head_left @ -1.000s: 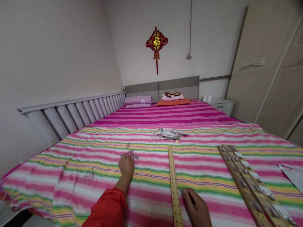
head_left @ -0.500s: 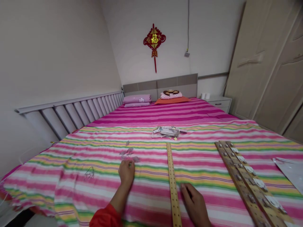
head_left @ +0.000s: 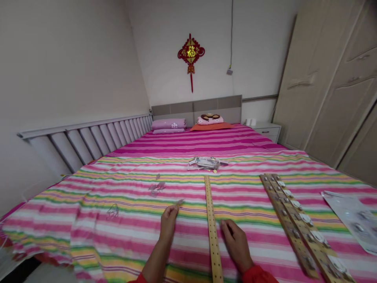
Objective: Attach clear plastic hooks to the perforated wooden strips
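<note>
My left hand is pinched on a small clear piece, held just above the striped bedspread and a little left of a long perforated wooden strip. My right hand lies on the bedspread just right of that strip, fingers loosely curled, nothing visible in it. A small cluster of clear pieces lies further up and left of my left hand.
Two more wooden strips fitted with metal and white parts lie at the right, beside a clear plastic bag. A pile of small packets sits mid-bed. Pillows, a headboard, a nightstand and wardrobe doors stand beyond.
My left hand has left the cluster of clear pieces and moved right toward the wooden strip with a small piece pinched in it. My right hand has barely moved.
</note>
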Tool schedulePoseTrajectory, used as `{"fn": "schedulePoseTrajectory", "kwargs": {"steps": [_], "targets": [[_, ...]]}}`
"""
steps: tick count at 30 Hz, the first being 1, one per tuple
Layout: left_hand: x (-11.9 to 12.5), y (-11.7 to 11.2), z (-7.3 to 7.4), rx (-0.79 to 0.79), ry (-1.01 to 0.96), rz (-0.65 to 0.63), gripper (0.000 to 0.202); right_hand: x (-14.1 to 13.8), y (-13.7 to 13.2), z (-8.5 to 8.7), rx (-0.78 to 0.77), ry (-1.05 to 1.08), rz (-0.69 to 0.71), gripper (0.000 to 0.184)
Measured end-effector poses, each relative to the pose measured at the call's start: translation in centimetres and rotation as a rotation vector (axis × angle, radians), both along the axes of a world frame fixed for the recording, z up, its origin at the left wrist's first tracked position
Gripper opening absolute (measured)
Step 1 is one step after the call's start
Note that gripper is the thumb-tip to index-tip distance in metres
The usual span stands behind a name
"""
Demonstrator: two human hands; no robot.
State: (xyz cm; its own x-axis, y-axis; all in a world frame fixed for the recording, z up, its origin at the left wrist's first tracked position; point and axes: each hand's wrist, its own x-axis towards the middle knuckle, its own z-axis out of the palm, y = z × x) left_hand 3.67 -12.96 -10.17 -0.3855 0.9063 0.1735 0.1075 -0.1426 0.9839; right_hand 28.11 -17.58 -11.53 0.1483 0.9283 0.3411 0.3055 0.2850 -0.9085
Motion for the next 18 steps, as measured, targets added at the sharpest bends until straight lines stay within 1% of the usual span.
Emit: {"fn": "schedulePoseTrajectory", "kwargs": {"steps": [4,7,9,11,14,18], "targets": [[1.1,-1.1,-1.3,0.118,0.172,0.012,0.035,0.1,0.1,-0.1,-0.013,0.06,0.012,0.037],[1.5,-1.2,-2.2,0.187,0.289,0.01,0.031,0.3,0.4,0.0,-0.028,0.158,0.001,0.038],[1.6,-1.1,-2.6,0.213,0.342,0.012,0.028,0.4,0.6,0.5,-0.044,0.21,-0.014,0.04],[1.6,-1.0,-2.7,0.227,0.386,0.019,0.024,0.0,0.8,1.3,-0.04,0.218,-0.007,0.039],[1.7,-1.2,-2.5,0.234,0.435,0.026,0.022,-1.6,1.1,3.1,-0.005,0.115,0.08,0.03],[1.7,-1.4,-2.3,0.243,0.448,0.033,0.02,-5.1,1.7,5.4,0.114,-0.22,0.216,0.012]]}}
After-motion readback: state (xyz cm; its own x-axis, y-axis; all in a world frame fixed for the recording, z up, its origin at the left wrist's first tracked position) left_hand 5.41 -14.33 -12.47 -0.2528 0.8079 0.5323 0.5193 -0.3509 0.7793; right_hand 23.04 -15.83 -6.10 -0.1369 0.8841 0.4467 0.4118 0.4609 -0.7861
